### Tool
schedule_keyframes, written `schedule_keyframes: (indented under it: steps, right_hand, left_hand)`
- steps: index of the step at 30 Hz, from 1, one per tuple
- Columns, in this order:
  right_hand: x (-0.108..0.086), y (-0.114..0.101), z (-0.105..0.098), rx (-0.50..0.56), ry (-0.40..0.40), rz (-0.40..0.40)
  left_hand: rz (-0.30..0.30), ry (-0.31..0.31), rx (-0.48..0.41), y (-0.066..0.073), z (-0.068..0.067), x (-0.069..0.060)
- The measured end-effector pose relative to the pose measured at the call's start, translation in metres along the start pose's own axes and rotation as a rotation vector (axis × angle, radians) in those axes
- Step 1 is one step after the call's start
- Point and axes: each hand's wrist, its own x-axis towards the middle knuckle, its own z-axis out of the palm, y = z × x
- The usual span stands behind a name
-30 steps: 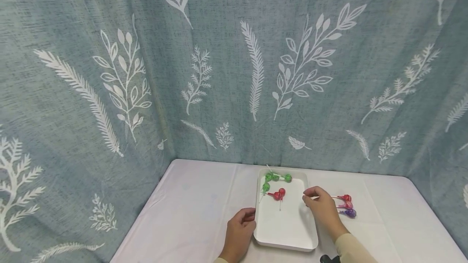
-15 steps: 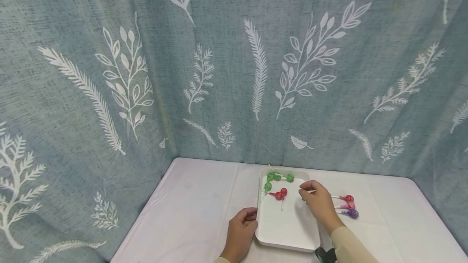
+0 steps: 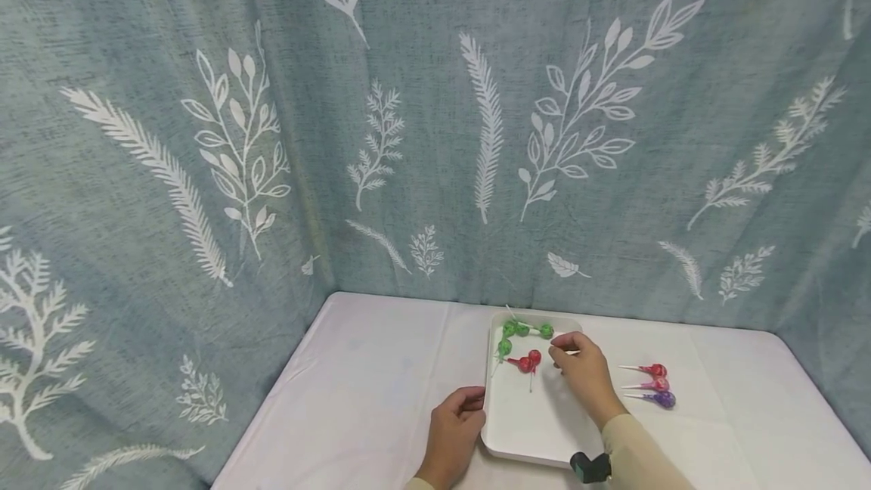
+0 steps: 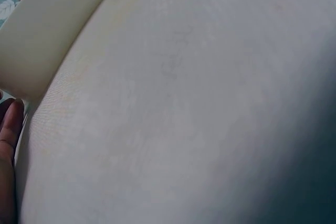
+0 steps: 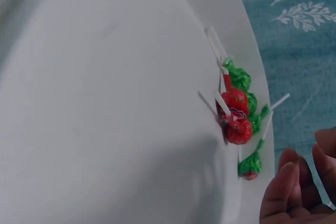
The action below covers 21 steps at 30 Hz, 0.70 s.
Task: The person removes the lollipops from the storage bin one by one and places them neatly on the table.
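Right hand (image 3: pixel 584 370) just drifted left over the white tray (image 3: pixel 531 426), so it's nearer its red lollipops (image 3: pixel 525 364), lower right; fingers bent, can't tell if gripping. Left hand (image 3: pixel 454 429) touches tray, grip unclear.

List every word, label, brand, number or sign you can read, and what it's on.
None can be read.
Red lollipops: dark-and-white print on a wrapper, too blurred to read.
Purple lollipop: any wrapper print is too small to read.
Table: faint marks in the left wrist view, unreadable.
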Motion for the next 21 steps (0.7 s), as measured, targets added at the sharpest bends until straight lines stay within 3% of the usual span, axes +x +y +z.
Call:
schedule_keyframes:
  steps: [7, 21]
  right_hand:
    - [0.008, -0.006, -0.002, 0.004, 0.019, 0.006]
    - [0.019, 0.02, 0.021, 0.043, -0.01, 0.048]
  left_hand:
    - [0.006, -0.001, -0.018, 0.001, -0.001, -0.002]
    - [0.018, -0.013, -0.023, 0.002, -0.002, 0.0]
